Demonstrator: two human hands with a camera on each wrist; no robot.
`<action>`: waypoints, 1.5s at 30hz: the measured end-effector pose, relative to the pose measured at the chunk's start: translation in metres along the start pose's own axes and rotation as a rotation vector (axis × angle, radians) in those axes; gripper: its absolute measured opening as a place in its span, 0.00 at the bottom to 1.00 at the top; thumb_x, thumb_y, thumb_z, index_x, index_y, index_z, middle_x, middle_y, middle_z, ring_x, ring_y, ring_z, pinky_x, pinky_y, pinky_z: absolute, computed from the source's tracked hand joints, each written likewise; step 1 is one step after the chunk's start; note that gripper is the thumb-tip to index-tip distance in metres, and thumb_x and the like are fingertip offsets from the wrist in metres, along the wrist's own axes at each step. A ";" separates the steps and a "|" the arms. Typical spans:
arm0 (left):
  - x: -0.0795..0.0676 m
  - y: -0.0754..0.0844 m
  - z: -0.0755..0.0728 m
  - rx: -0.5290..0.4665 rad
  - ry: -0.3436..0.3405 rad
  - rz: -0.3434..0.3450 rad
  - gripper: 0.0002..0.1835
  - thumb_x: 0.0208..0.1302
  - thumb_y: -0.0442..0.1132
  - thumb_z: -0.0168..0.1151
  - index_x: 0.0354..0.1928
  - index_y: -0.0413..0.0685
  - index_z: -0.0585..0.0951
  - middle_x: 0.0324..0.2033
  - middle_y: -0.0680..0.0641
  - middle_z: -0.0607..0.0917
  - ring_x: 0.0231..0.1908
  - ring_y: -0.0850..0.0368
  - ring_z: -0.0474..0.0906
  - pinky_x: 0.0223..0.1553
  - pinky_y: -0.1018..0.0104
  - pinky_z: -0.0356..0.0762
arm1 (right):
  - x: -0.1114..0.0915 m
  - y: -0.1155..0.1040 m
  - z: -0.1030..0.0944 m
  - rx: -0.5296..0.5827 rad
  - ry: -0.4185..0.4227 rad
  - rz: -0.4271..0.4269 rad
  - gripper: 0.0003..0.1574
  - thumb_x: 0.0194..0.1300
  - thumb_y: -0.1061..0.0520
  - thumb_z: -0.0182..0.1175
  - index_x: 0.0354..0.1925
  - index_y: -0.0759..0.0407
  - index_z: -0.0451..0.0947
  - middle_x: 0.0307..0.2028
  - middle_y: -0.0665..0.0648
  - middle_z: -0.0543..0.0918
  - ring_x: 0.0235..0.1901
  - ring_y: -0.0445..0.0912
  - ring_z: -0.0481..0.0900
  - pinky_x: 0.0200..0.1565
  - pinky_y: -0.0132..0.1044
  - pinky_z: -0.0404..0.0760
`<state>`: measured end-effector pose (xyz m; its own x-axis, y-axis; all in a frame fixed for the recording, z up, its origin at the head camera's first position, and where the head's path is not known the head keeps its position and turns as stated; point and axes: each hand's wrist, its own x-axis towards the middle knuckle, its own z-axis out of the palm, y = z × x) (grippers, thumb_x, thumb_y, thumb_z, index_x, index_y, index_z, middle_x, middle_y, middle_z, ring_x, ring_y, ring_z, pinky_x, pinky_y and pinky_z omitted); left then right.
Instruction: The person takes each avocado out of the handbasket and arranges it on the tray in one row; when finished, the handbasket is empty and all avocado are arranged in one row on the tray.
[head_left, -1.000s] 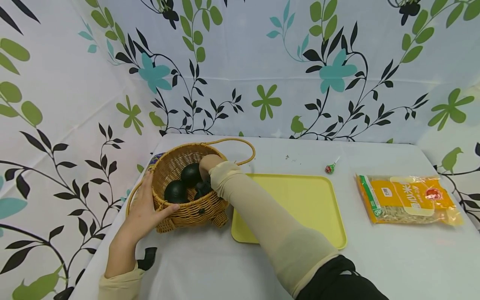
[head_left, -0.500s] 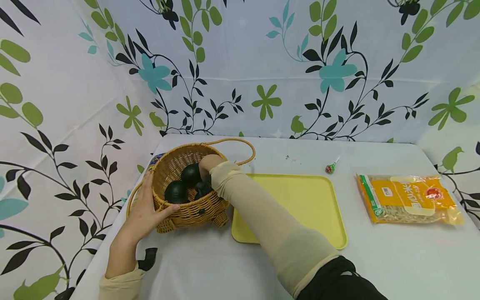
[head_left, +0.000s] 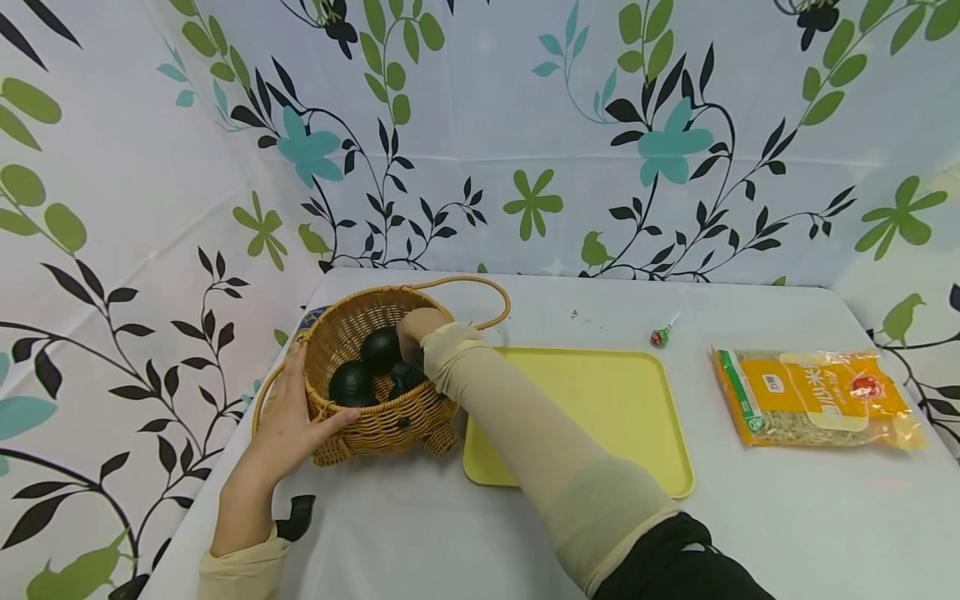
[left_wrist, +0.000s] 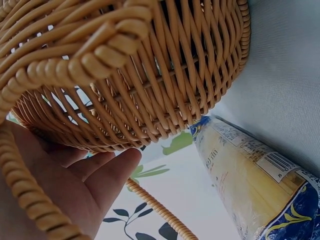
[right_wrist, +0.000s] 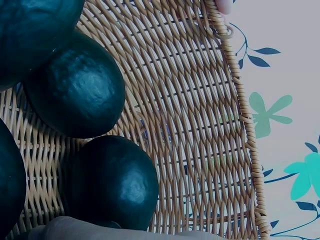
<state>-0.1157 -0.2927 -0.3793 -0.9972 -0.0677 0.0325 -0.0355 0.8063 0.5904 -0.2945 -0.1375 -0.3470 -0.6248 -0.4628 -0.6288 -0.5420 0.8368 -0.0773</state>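
Observation:
A wicker basket (head_left: 386, 425) with a looped handle (head_left: 504, 304) stands at the left of the table. Inside it lie several dark green avocados (head_left: 352, 384), seen close up in the right wrist view, where one avocado (right_wrist: 117, 182) sits right beside the hand. My left hand (head_left: 288, 421) holds the basket's left side, thumb along the front rim and fingers against the outer weave. My right hand (head_left: 420, 332) reaches down into the basket over its right rim. Its fingers are mostly hidden, and I cannot tell whether they grip an avocado.
A yellow tray (head_left: 600, 408) lies right of the basket, partly under the right forearm. Beyond it is a lollipop (head_left: 661, 336). An orange plastic packet (head_left: 821, 400) lies at the right. Behind the basket is a blue-ended clear packet (left_wrist: 250, 170) with yellow contents.

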 end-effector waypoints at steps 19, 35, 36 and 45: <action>-0.002 0.001 -0.002 -0.005 -0.017 0.000 0.62 0.54 0.59 0.65 0.73 0.58 0.27 0.74 0.45 0.30 0.72 0.33 0.34 0.59 0.24 0.48 | -0.001 0.001 -0.012 -0.016 0.017 -0.107 0.34 0.59 0.46 0.60 0.62 0.47 0.64 0.60 0.49 0.69 0.50 0.42 0.69 0.41 0.33 0.69; -0.001 -0.002 -0.002 -0.006 -0.020 -0.010 0.62 0.54 0.60 0.64 0.73 0.57 0.26 0.74 0.44 0.30 0.72 0.32 0.34 0.60 0.24 0.47 | -0.028 0.009 -0.032 0.128 0.189 -0.356 0.27 0.62 0.46 0.58 0.54 0.57 0.67 0.43 0.52 0.72 0.38 0.43 0.69 0.35 0.32 0.68; 0.000 -0.002 -0.002 -0.006 -0.021 -0.011 0.62 0.54 0.60 0.64 0.73 0.57 0.26 0.74 0.44 0.30 0.72 0.31 0.34 0.60 0.24 0.47 | -0.032 0.011 -0.033 0.151 0.197 -0.359 0.26 0.62 0.46 0.58 0.53 0.57 0.67 0.43 0.52 0.72 0.37 0.43 0.69 0.35 0.32 0.68; -0.001 0.000 -0.002 -0.006 -0.031 -0.019 0.62 0.55 0.60 0.64 0.72 0.59 0.25 0.74 0.44 0.30 0.72 0.30 0.34 0.58 0.22 0.47 | -0.064 0.031 -0.046 0.221 0.266 -0.407 0.15 0.62 0.51 0.56 0.42 0.58 0.67 0.34 0.52 0.68 0.28 0.43 0.64 0.28 0.31 0.65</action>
<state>-0.1142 -0.2938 -0.3775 -0.9979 -0.0648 -0.0032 -0.0540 0.8015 0.5956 -0.2972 -0.0957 -0.2740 -0.5255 -0.7968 -0.2982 -0.6567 0.6027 -0.4533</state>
